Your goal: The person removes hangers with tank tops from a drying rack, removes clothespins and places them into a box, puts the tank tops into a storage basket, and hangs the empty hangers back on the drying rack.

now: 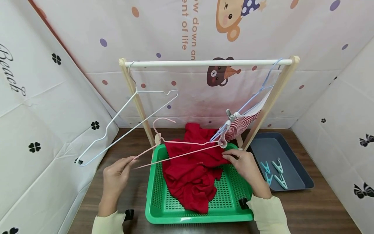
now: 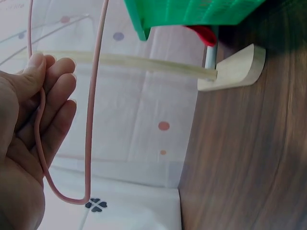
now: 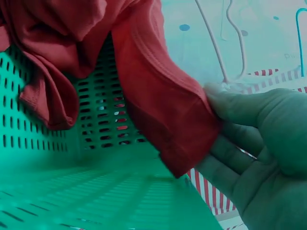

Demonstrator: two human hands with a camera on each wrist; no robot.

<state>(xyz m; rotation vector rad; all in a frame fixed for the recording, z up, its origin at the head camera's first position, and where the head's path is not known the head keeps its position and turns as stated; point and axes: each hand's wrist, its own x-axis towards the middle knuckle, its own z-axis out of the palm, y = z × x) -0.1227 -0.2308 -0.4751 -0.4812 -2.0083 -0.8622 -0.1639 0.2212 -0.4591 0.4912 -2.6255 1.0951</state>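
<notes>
My left hand (image 1: 117, 174) pinches a pink clothes hanger (image 1: 181, 157) by its left end, between thumb and fingers. The hanger spans over the green basket (image 1: 150, 208), its hook pointing up and away. In the left wrist view the hanger's looped end (image 2: 88, 143) passes across my palm. With thumb and fingertips my right hand (image 1: 243, 162) pinches an edge of a crumpled red garment (image 1: 193, 182), which lies in the basket. The right wrist view shows the held red cloth (image 3: 168, 115) stretched up to the fingertips.
A white hanger (image 1: 117, 117) hangs at the left of the rack's rod (image 1: 187, 63). At its right, a blue hanger (image 1: 257, 94) carries a red-striped cloth (image 1: 239, 128) with clips. A dark tray (image 1: 295, 162) right of the basket holds several pale-blue clothespins (image 1: 277, 165).
</notes>
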